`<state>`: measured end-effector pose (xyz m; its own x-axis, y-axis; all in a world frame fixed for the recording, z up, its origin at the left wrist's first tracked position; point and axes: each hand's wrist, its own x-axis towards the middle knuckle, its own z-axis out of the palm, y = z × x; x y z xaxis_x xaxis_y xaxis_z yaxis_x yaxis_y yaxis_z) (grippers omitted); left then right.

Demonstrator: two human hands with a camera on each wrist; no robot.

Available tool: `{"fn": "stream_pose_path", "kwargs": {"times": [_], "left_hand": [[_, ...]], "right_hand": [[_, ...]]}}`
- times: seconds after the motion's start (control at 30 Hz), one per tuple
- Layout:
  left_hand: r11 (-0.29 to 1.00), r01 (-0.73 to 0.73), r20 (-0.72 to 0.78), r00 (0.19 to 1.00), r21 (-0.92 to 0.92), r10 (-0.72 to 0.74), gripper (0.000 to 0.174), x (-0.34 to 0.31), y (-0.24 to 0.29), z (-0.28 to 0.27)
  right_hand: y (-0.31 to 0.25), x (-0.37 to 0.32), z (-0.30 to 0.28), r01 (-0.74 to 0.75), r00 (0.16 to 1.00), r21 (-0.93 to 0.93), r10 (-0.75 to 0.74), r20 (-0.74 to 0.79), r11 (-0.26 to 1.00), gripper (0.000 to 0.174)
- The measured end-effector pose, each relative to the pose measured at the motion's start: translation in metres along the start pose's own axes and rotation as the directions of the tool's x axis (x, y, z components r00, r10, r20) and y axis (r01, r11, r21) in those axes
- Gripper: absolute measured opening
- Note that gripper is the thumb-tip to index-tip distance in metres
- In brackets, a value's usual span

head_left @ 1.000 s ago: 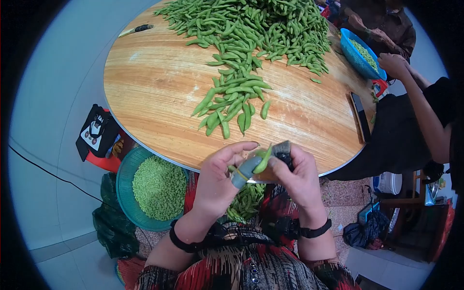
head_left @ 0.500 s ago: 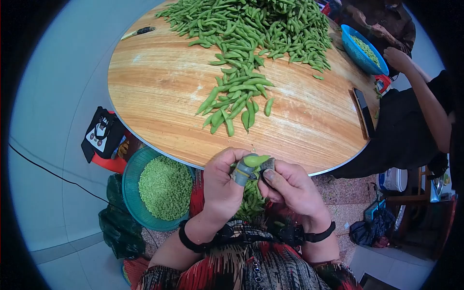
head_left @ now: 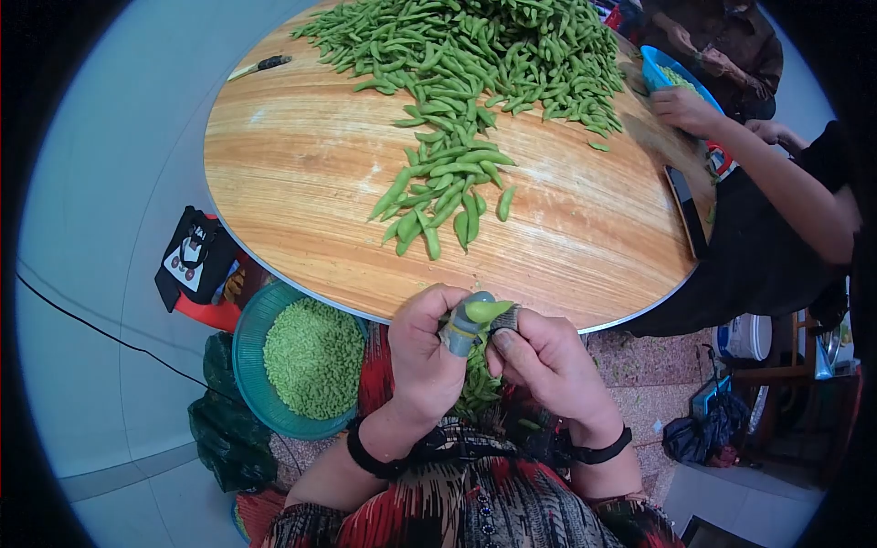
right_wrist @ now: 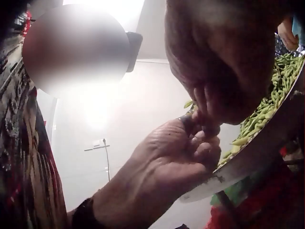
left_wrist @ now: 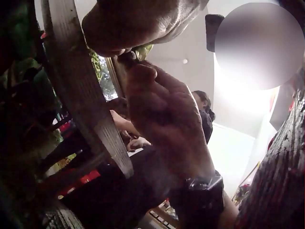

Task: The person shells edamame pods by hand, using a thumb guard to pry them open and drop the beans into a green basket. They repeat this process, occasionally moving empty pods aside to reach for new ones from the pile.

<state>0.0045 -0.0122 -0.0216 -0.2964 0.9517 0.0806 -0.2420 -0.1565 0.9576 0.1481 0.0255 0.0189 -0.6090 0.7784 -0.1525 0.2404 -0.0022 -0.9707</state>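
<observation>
In the head view a green soybean pod (head_left: 489, 311) is between the two hands, just off the table's near edge. My left hand (head_left: 425, 356) pinches it against a finger wrapped in a grey cover (head_left: 464, 331) with a yellow band. Curled in from the other side, my right hand (head_left: 548, 361) grips the pod's far end; a dark ribbed wrap (head_left: 505, 319) covers one of its fingers. Both wrist views show the fingertips meeting, with the pod mostly hidden there. Below the hands, more green pods (head_left: 480, 384) lie in the lap.
A big heap of pods (head_left: 475, 46) covers the back of the round wooden table (head_left: 292, 183), trailing toward me. A teal basket (head_left: 247, 393) of shelled beans stands at lower left. A phone (head_left: 683, 210) lies at the right edge, near another person's arm (head_left: 776, 173) and a blue basket (head_left: 654, 68).
The pod has turned from upright to lying across the grey-covered finger, and my hands have drawn closer together. At right, the other person's hand has reached over the table beside the blue basket.
</observation>
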Motion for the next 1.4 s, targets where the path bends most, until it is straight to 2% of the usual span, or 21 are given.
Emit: {"fn": "stream_pose_path", "kwargs": {"times": [0.13,0.2,0.23,0.3,0.43,0.5,0.53,0.57,0.6,0.67,0.73,0.77,0.8,0.87,0.93,1.0,1.13,1.2,1.23,1.3,1.4], "left_hand": [[0.987,-0.001,0.013,1.0,0.161,-0.001,0.008,0.005,0.0,-0.004],[0.975,-0.223,0.252,0.944,0.009,0.213,0.011,0.009,0.003,-0.009],[0.976,-0.22,0.254,0.944,0.009,0.21,0.011,0.01,0.005,-0.012],[0.955,-0.296,0.399,0.879,0.027,0.261,0.01,0.011,0.01,-0.016],[0.946,-0.323,0.418,0.865,0.037,0.279,0.012,0.011,0.011,-0.021],[0.907,-0.398,0.531,0.803,0.139,0.27,0.016,0.017,0.01,-0.026],[0.907,-0.399,0.532,0.802,0.137,0.272,0.016,0.014,0.009,-0.022],[0.978,-0.172,0.376,0.919,0.117,0.117,0.015,0.007,0.007,-0.015],[0.997,0.058,0.219,0.973,0.056,-0.069,0.015,0.002,0.007,-0.011],[0.986,0.162,0.219,0.962,0.03,-0.165,0.017,0.0,0.011,-0.013],[0.963,0.269,0.221,0.939,0.001,-0.263,0.019,0.0,0.011,-0.015],[0.982,0.152,0.246,0.953,0.114,-0.176,0.019,0.0,0.01,-0.017],[0.975,0.028,0.279,0.956,0.222,-0.091,0.02,0.0,0.008,-0.019],[0.976,-0.072,0.308,0.951,0.205,0.005,0.02,0.003,0.002,-0.024],[0.968,-0.17,0.334,0.937,0.186,0.101,0.021,0.004,0.0,-0.023],[0.859,-0.338,0.209,0.938,0.385,0.276,0.024,0.003,0.001,-0.016],[0.692,-0.554,0.338,0.832,0.462,0.441,0.024,0.01,0.014,-0.021],[0.779,-0.343,0.356,0.92,0.525,0.165,0.021,0.01,0.031,-0.021],[0.78,-0.34,0.353,0.921,0.525,0.164,0.021,0.011,0.03,-0.022],[0.7,-0.31,0.343,0.934,0.643,0.098,0.017,0.015,0.027,-0.021],[0.712,-0.216,0.292,0.956,0.668,0.016,0.016,0.017,0.022,-0.025]], "right_hand": [[0.002,-0.002,0.003,0.042,0.999,0.007,-0.042,-0.03,0.999,0.019],[0.003,-0.005,0.002,-0.227,0.972,0.549,0.15,0.181,0.805,0.018],[0.004,-0.006,0.0,-0.228,0.972,0.551,0.152,0.18,0.803,0.018],[0.005,-0.006,-0.003,-0.423,0.904,0.75,0.183,0.386,0.509,0.016],[0.005,-0.009,0.0,-0.431,0.901,0.759,0.193,0.388,0.488,0.017],[0.011,-0.009,0.003,-0.256,0.966,0.51,0.203,0.158,0.821,0.013],[0.012,-0.008,0.005,-0.255,0.967,0.509,0.203,0.156,0.822,0.013],[0.012,-0.007,0.006,0.037,0.996,0.086,-0.029,-0.087,0.996,0.011],[0.012,-0.007,0.008,0.244,0.92,-0.401,-0.342,-0.193,0.883,0.01],[0.001,-0.007,0.012,0.198,0.911,-0.554,-0.361,-0.2,0.809,0.009],[0.009,-0.005,0.011,0.115,0.958,-0.276,-0.18,-0.222,0.954,0.009],[0.014,-0.002,0.007,-0.022,0.992,0.072,0.031,-0.12,0.997,0.011],[0.015,-0.001,0.003,-0.023,0.992,0.072,0.031,-0.119,0.997,0.011],[0.015,0.001,-0.003,-0.322,0.946,0.782,0.217,0.241,0.533,0.015],[0.015,0.001,0.006,-0.298,0.954,0.792,0.201,0.224,0.532,0.014],[0.018,0.002,0.017,0.084,0.969,0.119,-0.053,-0.241,0.989,0.015],[0.01,0.0,0.013,0.102,0.966,0.084,-0.079,-0.248,0.991,0.016],[0.007,0.001,0.008,-0.188,0.973,0.514,0.231,-0.021,0.837,0.018],[0.011,0.002,0.01,-0.191,0.972,0.513,0.233,-0.018,0.837,0.018],[0.02,0.005,0.016,0.115,0.971,-0.164,-0.146,-0.189,0.98,0.021],[0.006,0.008,0.015,0.136,0.956,-0.379,-0.222,-0.191,0.915,0.026]]}}
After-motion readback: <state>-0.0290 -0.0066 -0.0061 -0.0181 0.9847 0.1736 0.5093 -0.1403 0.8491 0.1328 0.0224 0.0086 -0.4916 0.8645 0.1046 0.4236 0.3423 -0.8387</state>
